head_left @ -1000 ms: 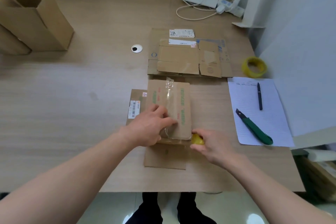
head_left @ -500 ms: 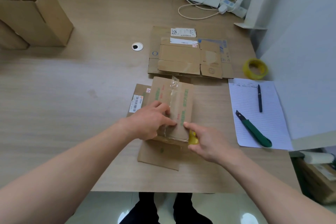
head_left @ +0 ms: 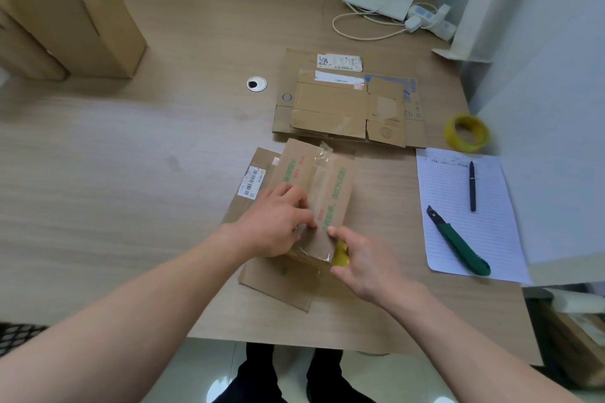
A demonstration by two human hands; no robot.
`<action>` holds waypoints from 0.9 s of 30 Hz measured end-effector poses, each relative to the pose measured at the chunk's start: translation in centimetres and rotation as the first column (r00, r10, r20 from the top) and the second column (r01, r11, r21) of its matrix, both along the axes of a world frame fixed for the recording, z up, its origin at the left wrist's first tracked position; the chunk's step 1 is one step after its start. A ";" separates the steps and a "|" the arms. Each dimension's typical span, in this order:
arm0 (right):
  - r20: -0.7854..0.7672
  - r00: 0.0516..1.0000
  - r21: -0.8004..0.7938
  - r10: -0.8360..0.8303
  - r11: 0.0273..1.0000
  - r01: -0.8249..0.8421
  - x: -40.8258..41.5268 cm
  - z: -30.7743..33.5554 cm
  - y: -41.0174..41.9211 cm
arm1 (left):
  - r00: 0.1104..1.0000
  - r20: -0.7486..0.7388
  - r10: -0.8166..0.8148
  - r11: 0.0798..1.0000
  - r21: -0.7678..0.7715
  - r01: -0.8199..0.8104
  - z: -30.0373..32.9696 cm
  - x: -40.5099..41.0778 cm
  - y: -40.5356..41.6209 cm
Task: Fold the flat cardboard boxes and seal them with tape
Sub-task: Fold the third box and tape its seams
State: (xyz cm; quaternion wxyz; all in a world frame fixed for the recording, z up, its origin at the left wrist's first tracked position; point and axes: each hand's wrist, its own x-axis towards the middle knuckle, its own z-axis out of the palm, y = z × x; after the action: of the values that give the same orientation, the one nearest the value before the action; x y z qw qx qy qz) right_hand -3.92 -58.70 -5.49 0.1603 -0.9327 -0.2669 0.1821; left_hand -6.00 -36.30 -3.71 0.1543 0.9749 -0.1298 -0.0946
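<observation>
My left hand (head_left: 275,226) presses the box (head_left: 314,203) flat; my right hand (head_left: 363,262), beside it, grips yellow tape (head_left: 339,255).

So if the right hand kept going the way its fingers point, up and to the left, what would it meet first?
Most likely the left hand: the right hand has its fingertips almost at the left fingers, on top of the taped box. Its grip holds something yellow, probably a tape roll. Depth is hard to judge here.
</observation>
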 end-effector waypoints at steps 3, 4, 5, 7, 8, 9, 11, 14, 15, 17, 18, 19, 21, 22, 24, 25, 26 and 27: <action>-0.009 1.000 0.038 -0.014 0.999 0.014 0.1 -0.1 -0.3 | 0.996 0.079 0.036 0.998 -0.045 -0.032 -0.6 -0.5 -0.4; -0.016 1.000 0.050 -0.018 0.999 0.018 0.1 -0.1 -0.3 | 0.995 0.091 0.041 0.998 -0.060 -0.036 -0.7 -0.7 -0.4; -0.023 1.000 0.064 -0.019 0.998 0.020 0.1 -0.1 -0.3 | 0.994 0.099 0.046 0.997 -0.064 -0.040 -0.7 -0.9 -0.4; -0.034 0.999 0.084 -0.015 0.996 0.017 0.1 0.0 -0.3 | 0.988 0.135 0.080 0.996 -0.058 -0.073 -0.4 -1.4 -0.7; -0.041 0.999 0.089 -0.011 0.996 0.015 0.1 0.0 -0.3 | 0.974 0.189 0.123 0.992 -0.057 -0.114 -0.3 -1.9 -1.1; -0.049 0.999 0.093 -0.009 0.996 0.013 0.2 0.0 -0.3 | 0.943 0.277 0.186 0.982 -0.074 -0.172 -0.3 -2.5 -1.8; -0.070 0.998 0.092 -0.002 0.996 0.009 0.3 0.1 -0.3 | 0.837 0.413 0.358 0.933 -0.188 -0.306 -0.8 -4.6 -3.6; -0.099 0.995 0.077 0.007 0.997 0.001 0.5 0.4 -0.3 | 0.659 0.055 0.750 0.590 -0.505 -0.630 -1.6 -8.3 -7.4; -0.112 0.994 0.081 0.007 0.997 0.002 0.6 0.6 -0.4 | 0.546 -0.235 0.804 0.346 -0.562 -0.751 -1.8 -9.2 -8.6; -0.159 0.987 0.098 -0.001 0.995 0.017 0.7 1.0 -0.4 | 0.351 -0.735 0.581 -0.115 -0.500 -0.858 -2.0 -10.0 -10.8; -0.188 0.982 0.104 -0.006 0.994 0.026 0.9 1.2 -0.3 | 0.306 -0.859 0.411 -0.273 -0.436 -0.858 -2.0 -10.0 -11.6; -0.214 0.977 0.104 -0.010 0.994 0.033 1.1 1.3 -0.3 | 0.290 -0.913 0.285 -0.376 -0.385 -0.843 -2.0 -9.7 -12.1; -0.256 0.967 0.090 -0.012 0.995 0.036 1.4 1.6 -0.2 | 0.304 -0.942 0.145 -0.504 -0.335 -0.796 -2.1 -8.9 -13.0; -0.277 0.961 0.084 -0.009 0.996 0.034 1.5 1.7 -0.2 | 0.318 -0.942 0.104 -0.552 -0.321 -0.770 -2.1 -8.4 -13.4; -0.305 0.953 0.082 0.000 0.996 0.026 1.8 2.0 -0.2 | 0.322 -0.945 0.055 -0.621 -0.285 -0.730 -2.2 -7.7 -14.1; -0.311 0.950 0.084 0.005 0.996 0.023 1.9 2.1 -0.1 | 0.314 -0.949 0.042 -0.649 -0.265 -0.713 -2.2 -7.5 -14.5; -0.322 0.947 0.087 0.005 0.996 0.025 2.1 2.3 0.0 | 0.308 -0.951 0.034 -0.674 -0.249 -0.695 -2.1 -7.4 -14.8; -0.338 0.941 0.091 0.001 0.995 0.032 2.2 2.3 0.0 | 0.307 -0.951 0.028 -0.696 -0.239 -0.677 -2.3 -7.3 -15.0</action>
State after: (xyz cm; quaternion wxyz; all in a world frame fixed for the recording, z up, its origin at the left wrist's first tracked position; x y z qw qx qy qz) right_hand -1.71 -58.67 -3.16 0.2493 -0.8812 -0.2365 0.3248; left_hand -13.26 -51.34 -5.98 0.8526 0.2505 0.4543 -0.0636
